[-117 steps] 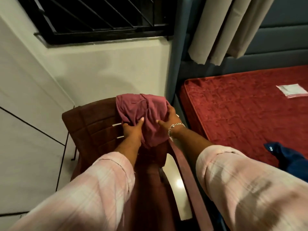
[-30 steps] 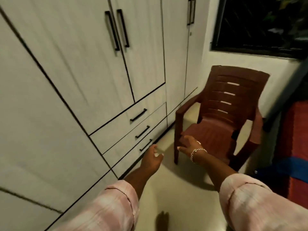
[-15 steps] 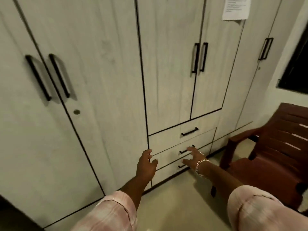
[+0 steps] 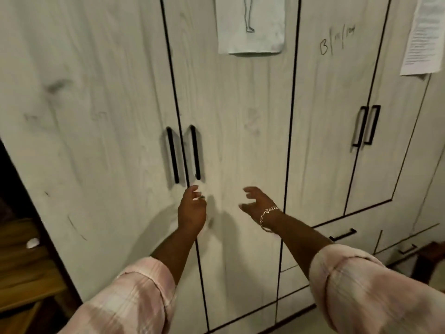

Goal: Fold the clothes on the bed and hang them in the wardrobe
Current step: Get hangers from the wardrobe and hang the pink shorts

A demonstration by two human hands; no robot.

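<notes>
Wardrobe (image 4: 240,116) doors closed, interior hidden, top cropped

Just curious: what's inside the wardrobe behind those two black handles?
Cannot be seen: both doors behind the black handles are closed. Both hands, left hand and right hand, are empty.

Wardrobe (image 4: 108,116) cut off top and left. Drawing sheet (image 4: 250,32) cropped at top edge, printed sheet (image 4: 421,37) cropped right, text unreadable. Scrawled marking (image 4: 337,39) illegible. Chair corner (image 4: 431,261) barely in frame.
</notes>
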